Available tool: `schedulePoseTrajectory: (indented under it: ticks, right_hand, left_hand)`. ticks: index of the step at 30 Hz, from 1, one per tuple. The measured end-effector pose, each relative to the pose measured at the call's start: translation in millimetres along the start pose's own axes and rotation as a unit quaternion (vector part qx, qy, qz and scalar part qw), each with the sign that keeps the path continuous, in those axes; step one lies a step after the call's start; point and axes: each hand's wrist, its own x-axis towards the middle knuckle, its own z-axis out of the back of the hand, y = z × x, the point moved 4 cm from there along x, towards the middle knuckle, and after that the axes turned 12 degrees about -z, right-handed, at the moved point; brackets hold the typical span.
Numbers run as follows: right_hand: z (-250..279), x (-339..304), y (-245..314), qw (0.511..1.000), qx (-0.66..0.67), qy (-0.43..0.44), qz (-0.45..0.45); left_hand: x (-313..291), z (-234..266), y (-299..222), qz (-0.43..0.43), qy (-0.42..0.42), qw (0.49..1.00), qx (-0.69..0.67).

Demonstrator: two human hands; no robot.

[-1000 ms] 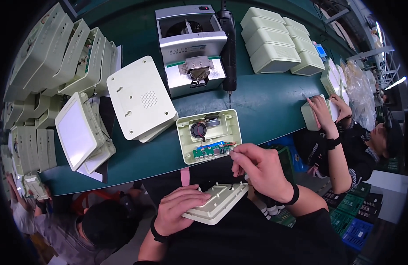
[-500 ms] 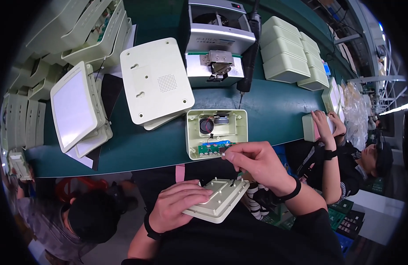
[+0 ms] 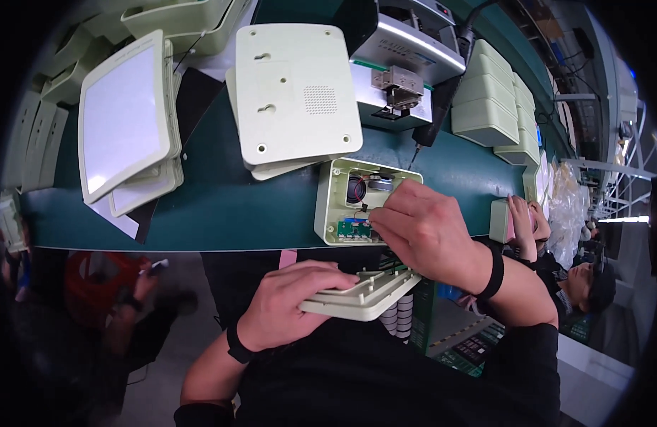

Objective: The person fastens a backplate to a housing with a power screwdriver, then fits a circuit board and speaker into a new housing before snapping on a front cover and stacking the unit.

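My left hand (image 3: 293, 299) grips a pale plastic cover (image 3: 357, 302) by its left side, tilted, with its ribbed and pegged inner face up. The cover is in front of the table edge, below an open pale plastic housing (image 3: 323, 206). My right hand (image 3: 428, 228) reaches over the housing's right side, fingers pinched together at a green circuit board (image 3: 352, 229). What the fingertips hold is hidden. A round black speaker (image 3: 356, 189) and a grey cylindrical part (image 3: 379, 183) sit at the back of the housing, with thin wires near the board.
Pale back panels (image 3: 293, 92) lie stacked behind the housing. White-faced panels (image 3: 125, 117) lean at left. A metal machine (image 3: 406, 64) and a black electric screwdriver (image 3: 442, 103) stand behind. Pale boxes (image 3: 485, 107) are stacked at right. A co-worker's hands (image 3: 524, 220) work at far right.
My right hand has moved from the housing's front edge further in over the circuit board. The cover has risen nearer the housing. The whole view has shifted.
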Motion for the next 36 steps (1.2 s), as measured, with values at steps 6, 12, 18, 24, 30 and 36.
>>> schedulePoseTrajectory:
  ticks: [6,12,18,24,30,36]
  right_hand:
    - [-8,13,8,0.994,-0.065,0.044,0.076]
    - [-12,17,10,0.985,-0.112,0.08,0.099]
    - [-7,21,20,0.975,-0.137,0.122,0.127]
    - [-6,27,34,0.943,-0.218,0.185,0.173]
    - [-9,31,25,0.96,-0.154,0.177,0.151]
    - [-13,33,32,0.955,-0.17,0.193,0.149]
  left_hand:
    - [-2,-1,7,0.021,-0.004,1.0,-0.005]
    - [-4,1,14,0.024,-0.014,1.0,-0.013]
    - [-2,1,13,0.026,-0.012,1.0,-0.01]
    - [-1,3,12,0.018,-0.012,1.0,-0.005]
    - [-2,3,14,0.01,-0.018,1.0,-0.003]
    - [-2,3,14,0.011,-0.02,1.0,-0.002]
